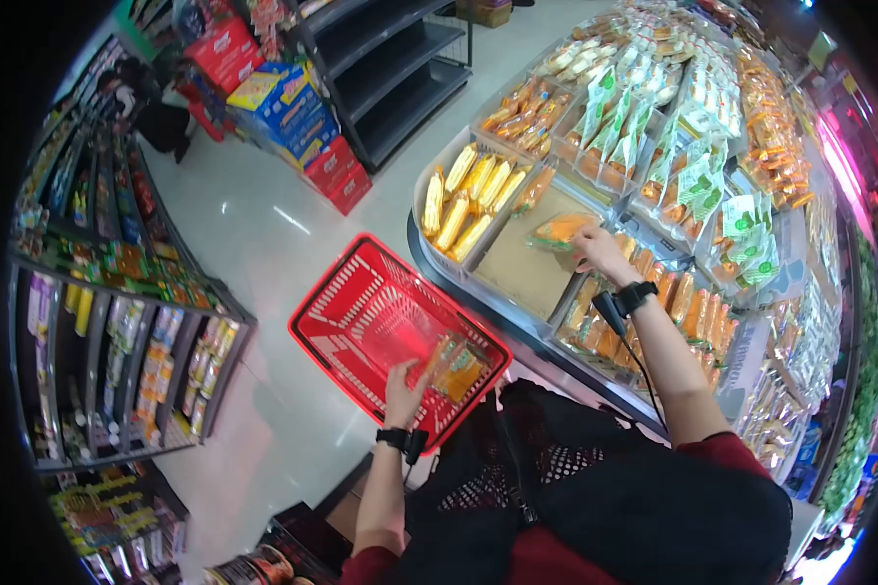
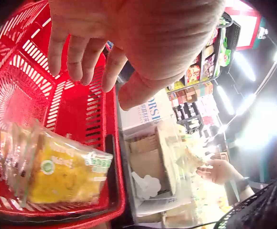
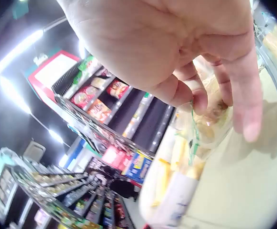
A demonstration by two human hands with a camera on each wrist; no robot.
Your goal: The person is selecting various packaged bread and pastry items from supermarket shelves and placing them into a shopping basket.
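Observation:
My right hand [image 1: 605,255] pinches a clear-wrapped bread pack [image 1: 562,232] above the beige floor of a display bin [image 1: 522,261]. In the right wrist view, the thumb and fingers of that hand [image 3: 186,62] are bent round the crinkled wrapper [image 3: 207,131]. My left hand [image 1: 402,395] is at the near side of the red basket [image 1: 349,363], its fingers relaxed and holding nothing in the left wrist view [image 2: 129,43]. Several bagged breads [image 2: 64,169] stand together inside the basket at one end, below the left hand.
Bins of golden-wrapped packs [image 1: 473,190] and green-labelled bags [image 1: 610,127] surround the beige bin. More orange-brown packs [image 1: 693,307] lie right of my hand. Stacked boxes [image 1: 298,117] and dark shelves [image 1: 395,73] stand across the aisle, with stocked shelves [image 1: 132,361] at left.

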